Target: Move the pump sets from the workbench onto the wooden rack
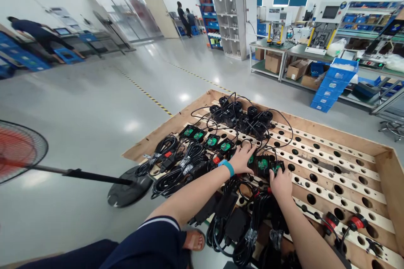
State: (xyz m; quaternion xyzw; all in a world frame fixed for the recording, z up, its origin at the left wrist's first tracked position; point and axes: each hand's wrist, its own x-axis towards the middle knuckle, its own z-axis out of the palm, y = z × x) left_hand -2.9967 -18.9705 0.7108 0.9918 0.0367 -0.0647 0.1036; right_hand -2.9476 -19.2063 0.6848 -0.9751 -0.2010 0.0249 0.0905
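Both hands are down on the row of black adapter boxes with green labels: the right hand has its grip curled over the end box, which sits just ahead of the fingers on the perforated wooden surface. The left hand lies with fingers spread flat, touching the neighbouring box from the left. The row's long axis runs from far left to near right, labels facing up; the right hand is nearer its end.

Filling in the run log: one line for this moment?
left hand on black adapters | right hand grips one | perforated wooden tray | coiled cables
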